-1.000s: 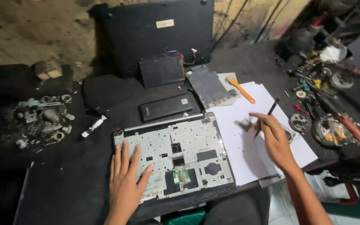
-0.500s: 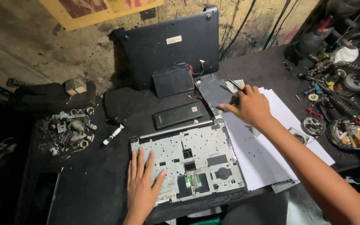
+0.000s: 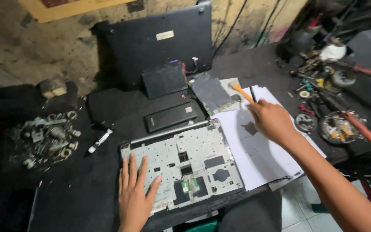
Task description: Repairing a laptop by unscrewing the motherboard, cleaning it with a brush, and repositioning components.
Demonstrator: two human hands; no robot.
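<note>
The left hand [image 3: 135, 195] is pressed flat, fingers spread, on the laptop chassis [image 3: 181, 165]. The right hand [image 3: 272, 120] is closed around a dark slender tool [image 3: 253, 94] above the white paper [image 3: 258, 150]. Disassembly is judged under way; careful tool placement is needed.

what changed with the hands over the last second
The right hand, holding a thin black tool, moved from the middle of the white paper sheets up toward the orange-handled tool at their top edge. The left hand stayed flat on the grey opened laptop chassis; the black rectangular battery did not move.
</note>
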